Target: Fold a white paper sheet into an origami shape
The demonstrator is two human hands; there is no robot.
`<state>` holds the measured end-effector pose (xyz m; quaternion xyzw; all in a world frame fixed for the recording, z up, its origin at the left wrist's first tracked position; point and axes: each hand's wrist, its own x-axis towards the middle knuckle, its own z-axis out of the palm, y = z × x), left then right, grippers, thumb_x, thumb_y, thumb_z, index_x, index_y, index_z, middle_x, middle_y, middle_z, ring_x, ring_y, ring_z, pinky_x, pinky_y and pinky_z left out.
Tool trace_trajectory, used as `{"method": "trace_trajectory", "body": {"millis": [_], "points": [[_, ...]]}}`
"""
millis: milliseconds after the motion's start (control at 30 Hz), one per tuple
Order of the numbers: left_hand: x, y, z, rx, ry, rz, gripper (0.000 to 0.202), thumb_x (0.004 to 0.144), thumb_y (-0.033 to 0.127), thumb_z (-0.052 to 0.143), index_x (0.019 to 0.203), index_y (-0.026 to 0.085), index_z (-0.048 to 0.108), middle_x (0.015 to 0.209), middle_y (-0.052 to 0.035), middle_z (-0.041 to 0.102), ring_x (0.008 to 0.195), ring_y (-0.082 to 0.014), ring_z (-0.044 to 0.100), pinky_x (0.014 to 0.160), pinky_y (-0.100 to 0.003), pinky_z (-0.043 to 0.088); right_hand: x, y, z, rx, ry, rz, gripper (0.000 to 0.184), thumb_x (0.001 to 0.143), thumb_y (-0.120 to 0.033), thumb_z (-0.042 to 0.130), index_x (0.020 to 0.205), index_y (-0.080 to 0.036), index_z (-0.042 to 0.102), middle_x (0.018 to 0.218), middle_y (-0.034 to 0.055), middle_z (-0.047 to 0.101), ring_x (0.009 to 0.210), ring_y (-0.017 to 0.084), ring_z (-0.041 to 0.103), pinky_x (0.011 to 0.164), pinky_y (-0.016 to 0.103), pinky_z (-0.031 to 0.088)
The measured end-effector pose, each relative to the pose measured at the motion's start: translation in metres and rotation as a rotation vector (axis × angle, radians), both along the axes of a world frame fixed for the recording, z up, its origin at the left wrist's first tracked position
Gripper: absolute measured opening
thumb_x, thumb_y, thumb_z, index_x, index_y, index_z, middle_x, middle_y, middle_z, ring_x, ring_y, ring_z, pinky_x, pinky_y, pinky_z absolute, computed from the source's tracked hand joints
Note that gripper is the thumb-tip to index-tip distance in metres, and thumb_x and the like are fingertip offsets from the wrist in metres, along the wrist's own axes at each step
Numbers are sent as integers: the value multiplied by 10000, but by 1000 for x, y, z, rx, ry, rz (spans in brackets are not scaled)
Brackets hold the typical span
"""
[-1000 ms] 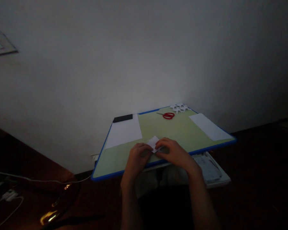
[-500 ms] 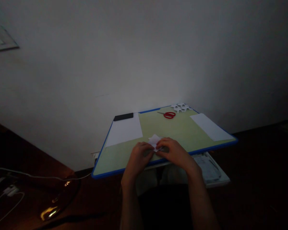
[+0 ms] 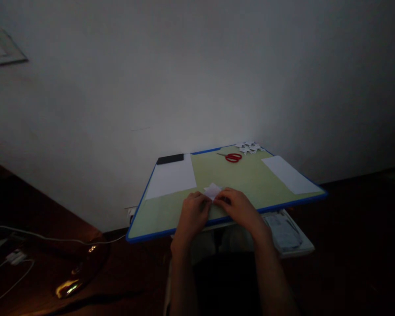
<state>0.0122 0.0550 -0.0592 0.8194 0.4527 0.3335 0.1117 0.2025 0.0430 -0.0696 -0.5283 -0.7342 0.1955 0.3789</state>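
Observation:
A small folded piece of white paper lies near the front edge of the table, its pointed corners showing beyond my fingers. My left hand pinches its near left side, thumb and fingers together. From the other side my right hand pinches the near right part, with the fingertips of both hands almost meeting. The paper's lower portion is partly covered by my fingers.
On the green, blue-edged table lie red-handled scissors, several folded white paper pieces, a white sheet with a dark flat object at its far edge, and another white sheet. An open drawer juts out below.
My fingertips have drawn closer together at the near corner of the folded paper, and more of its upper face shows. The camera view has shifted slightly.

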Motion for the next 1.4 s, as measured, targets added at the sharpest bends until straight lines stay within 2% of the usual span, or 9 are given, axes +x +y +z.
{"method": "trace_trajectory", "body": {"millis": [200, 467, 533, 667, 867, 1033, 1100, 1200, 1400], "points": [[5, 3, -4, 3, 0, 53, 137, 960, 135, 669, 911, 187, 786, 924, -92, 774, 920, -264, 709, 873, -400, 532, -1, 3, -1, -10, -31, -57, 120, 992, -214, 689, 979, -183, 803, 981, 96, 788, 918, 241, 731, 866, 361, 533], [5, 7, -2, -32, -39, 42, 125, 920, 131, 707, 891, 197, 809, 906, -85, 795, 887, -251, 733, 848, -382, 554, 5, 2, 5, -32, -106, -24, 158, 989, -246, 691, 1018, -199, 839, 983, 94, 778, 914, 236, 729, 860, 349, 523], [3, 8, 0, -52, -61, 26, 152, 901, 116, 716, 970, 205, 817, 887, -67, 806, 851, -236, 748, 825, -364, 569, 7, 6, 8, -39, -122, -8, 171, 993, -240, 675, 1011, -204, 841, 993, 99, 797, 931, 243, 734, 870, 353, 517], [-2, 12, 5, -113, -92, -21, 371, 875, 69, 702, 1203, 221, 789, 841, -23, 826, 747, -203, 766, 790, -333, 590, 12, 19, 19, -102, -145, 88, 141, 960, -224, 699, 956, -201, 838, 967, 93, 835, 898, 244, 748, 829, 341, 511], [-12, 20, 15, -165, -66, -76, 234, 917, 140, 649, 1039, 195, 842, 875, -68, 850, 778, -222, 779, 776, -335, 580, 18, 52, 36, -283, -155, 291, 111, 867, -160, 727, 784, -195, 791, 652, 8, 773, 665, 201, 718, 667, 288, 493], [-16, 34, 23, -221, -47, -144, 196, 890, 165, 689, 1015, 182, 839, 760, -36, 824, 665, -183, 749, 664, -270, 544, 21, 64, 44, -391, -119, 401, 62, 832, -147, 737, 790, -187, 756, 619, -10, 762, 640, 191, 741, 699, 282, 540], [-16, 37, 24, -236, -49, -157, 158, 867, 177, 729, 984, 182, 836, 732, -26, 814, 643, -177, 740, 641, -258, 539, 20, 63, 42, -400, -95, 393, 71, 836, -154, 744, 898, -188, 736, 618, -26, 752, 633, 187, 742, 694, 279, 546], [-16, 36, 21, -236, -63, -146, 157, 850, 167, 749, 983, 182, 831, 746, -25, 816, 644, -173, 737, 643, -255, 545, 18, 58, 36, -383, -60, 329, 292, 846, -137, 741, 1117, -197, 650, 645, -56, 740, 611, 177, 733, 640, 261, 527], [-11, 27, 10, -148, -50, -95, 203, 868, 117, 719, 1000, 189, 857, 817, -46, 812, 727, -189, 734, 726, -286, 547, 12, 49, 26, -273, -90, 207, 145, 860, -123, 739, 949, -203, 657, 658, -42, 700, 625, 163, 683, 601, 248, 454]]}}
